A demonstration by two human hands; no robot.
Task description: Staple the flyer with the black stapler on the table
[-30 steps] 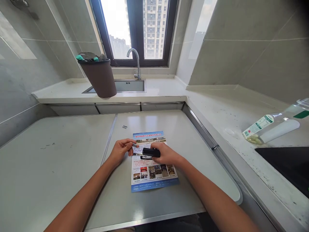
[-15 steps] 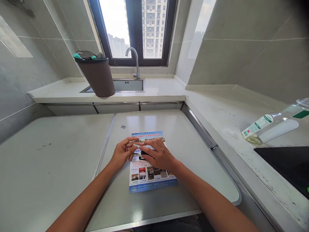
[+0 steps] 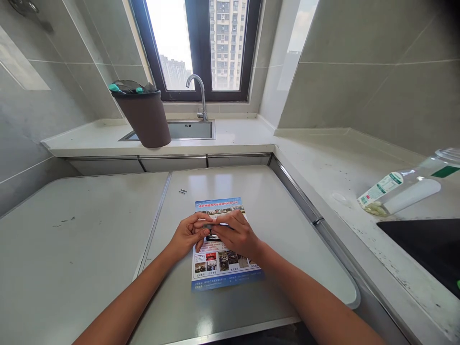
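Observation:
My left hand (image 3: 187, 235) and my right hand (image 3: 237, 233) meet over a printed flyer (image 3: 227, 282) on the table. Their fingertips are pinched together around a small grey metal strip (image 3: 207, 226), mostly covered by the fingers. Just under the fingers shows a dark, shiny-edged shape (image 3: 214, 236); its kind is hidden, and I cannot tell whether it is held. Blue bands and rows of small photos cover the flyer. Beyond its upper left corner, two short grey metal strips (image 3: 183, 191) lie side by side on the table.
The white table (image 3: 100, 230) has a seam left of the flyer. Behind it, a brown bin (image 3: 145, 120) stands at the sink (image 3: 192, 129) with its tap (image 3: 203, 96). On the right counter (image 3: 316, 158) are a clear labelled bottle (image 3: 402, 184) and a black panel (image 3: 427, 244).
My fingers have drawn closer together, and the shiny strip that showed between them is now more covered. The view has tilted slightly; the flyer and loose strips stay put.

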